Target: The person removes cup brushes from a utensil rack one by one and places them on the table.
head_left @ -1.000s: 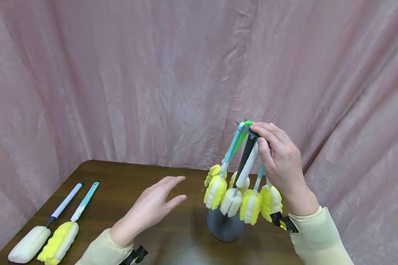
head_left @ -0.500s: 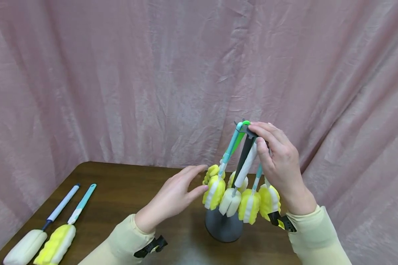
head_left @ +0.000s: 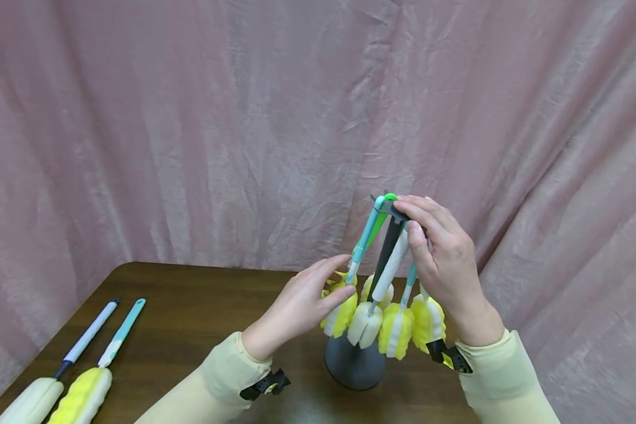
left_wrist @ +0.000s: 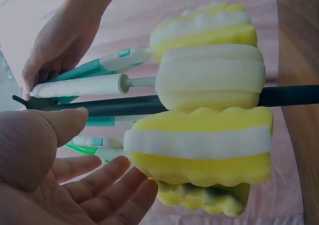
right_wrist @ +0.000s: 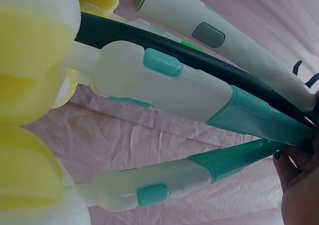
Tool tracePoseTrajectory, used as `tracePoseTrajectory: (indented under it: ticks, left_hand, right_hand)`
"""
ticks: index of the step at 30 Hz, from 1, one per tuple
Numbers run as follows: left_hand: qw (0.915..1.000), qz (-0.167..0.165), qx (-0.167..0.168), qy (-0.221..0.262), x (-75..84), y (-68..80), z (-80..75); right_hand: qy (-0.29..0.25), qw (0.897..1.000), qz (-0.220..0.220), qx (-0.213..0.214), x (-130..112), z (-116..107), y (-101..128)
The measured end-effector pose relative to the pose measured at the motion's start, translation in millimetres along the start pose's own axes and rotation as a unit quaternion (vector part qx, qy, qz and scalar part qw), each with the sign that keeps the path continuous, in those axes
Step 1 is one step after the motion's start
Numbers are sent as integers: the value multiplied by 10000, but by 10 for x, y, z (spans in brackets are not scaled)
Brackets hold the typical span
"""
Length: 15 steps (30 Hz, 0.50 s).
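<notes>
Several sponge bottle brushes hang by their handles from a dark stand (head_left: 356, 368) with a round base. One brush with a teal handle (head_left: 368, 229) and yellow-and-white sponge (left_wrist: 199, 144) hangs on the stand's left side. Around its lower handle my left hand (head_left: 304, 300) reaches, thumb and fingers apart; the left wrist view shows the fingers spread beside the sponge, without a grip. Up at the stand's top, my right hand (head_left: 447, 253) holds on with fingers over it and thumb at the side. A white-handled brush (head_left: 389, 268) hangs in front; its sponge is cream.
Two more bottle brushes lie on the brown table (head_left: 191, 341) at the left: one with a pale blue handle (head_left: 91, 333), one with a teal-and-white handle (head_left: 123, 333). A pink curtain (head_left: 275, 129) hangs behind the table.
My left hand has moved right, from over the table to the hanging teal-handled brush. The right hand stays at the stand's top.
</notes>
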<state>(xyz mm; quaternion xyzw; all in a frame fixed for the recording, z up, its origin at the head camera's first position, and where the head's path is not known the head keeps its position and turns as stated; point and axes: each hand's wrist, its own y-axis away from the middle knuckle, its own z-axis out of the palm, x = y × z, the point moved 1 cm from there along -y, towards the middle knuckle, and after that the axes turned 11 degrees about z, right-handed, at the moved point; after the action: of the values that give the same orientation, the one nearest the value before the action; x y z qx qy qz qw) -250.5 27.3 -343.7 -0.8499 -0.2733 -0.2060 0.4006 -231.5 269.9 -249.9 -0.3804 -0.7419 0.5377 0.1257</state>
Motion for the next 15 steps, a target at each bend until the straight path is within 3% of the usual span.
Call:
tracePoseTrajectory:
  ticks: [15]
  left_hand:
    - [10000, 20, -52, 22, 3, -89, 18]
  right_hand:
    - [-111, 9999, -6, -76, 4, 47, -27]
